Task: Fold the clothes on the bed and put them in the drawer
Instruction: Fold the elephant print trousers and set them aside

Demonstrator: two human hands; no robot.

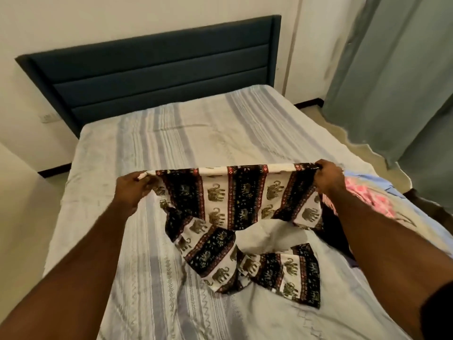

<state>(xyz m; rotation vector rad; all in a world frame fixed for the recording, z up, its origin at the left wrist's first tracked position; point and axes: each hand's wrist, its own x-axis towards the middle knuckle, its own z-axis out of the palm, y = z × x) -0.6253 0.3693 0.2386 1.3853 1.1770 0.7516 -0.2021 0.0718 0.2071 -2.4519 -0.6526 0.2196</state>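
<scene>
Over the striped bed, an elephant-print garment in black, white and red bands, bearing no legible writing, hangs stretched between pinching fingers of the left hand and right hand, its lower end crumpled on the sheet.

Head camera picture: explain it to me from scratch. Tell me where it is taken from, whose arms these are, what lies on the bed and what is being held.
There is no machine here. The one picture comes from a wide-angle camera worn on a person's head, looking forward and down, so the two bare arms reaching in are the wearer's own. The left hand and the right hand each pinch one end of the top edge of a black, white and red elephant-print garment, stretching it wide; its lower part sags in folds onto the pale striped bedsheet. To the right on the bed lie more clothes, among them a pink patterned cloth. Behind stands a dark blue padded headboard, and grey-green curtains hang on the right. No drawer is in view.
</scene>
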